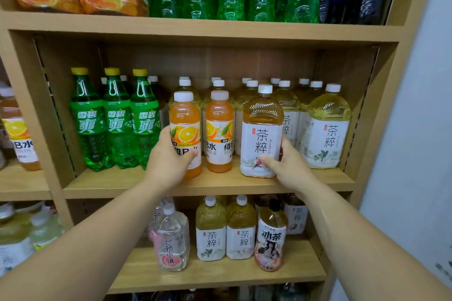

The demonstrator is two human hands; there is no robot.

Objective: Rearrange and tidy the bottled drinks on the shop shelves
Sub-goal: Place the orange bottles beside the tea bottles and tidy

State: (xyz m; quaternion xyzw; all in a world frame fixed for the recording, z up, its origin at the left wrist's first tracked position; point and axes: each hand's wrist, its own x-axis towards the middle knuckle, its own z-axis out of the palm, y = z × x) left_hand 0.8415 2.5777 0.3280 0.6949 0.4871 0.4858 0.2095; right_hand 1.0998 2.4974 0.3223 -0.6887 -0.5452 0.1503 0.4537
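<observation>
Left hand (168, 156) fingers wrapped round an orange vitamin drink bottle (185, 129) at the front of the middle shelf (137, 184). Right hand (288, 164) fingers clamped on an amber tea bottle (261, 129), front edge, same shelf. Second orange bottle (219, 129) stands between them. Green Sprite bottles (117, 117) stand left.

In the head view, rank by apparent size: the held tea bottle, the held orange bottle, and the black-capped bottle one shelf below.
Tea bottle, gripped by the right hand
Orange bottle, gripped by the left hand, slightly smaller
Black-capped bottle, smallest
</observation>
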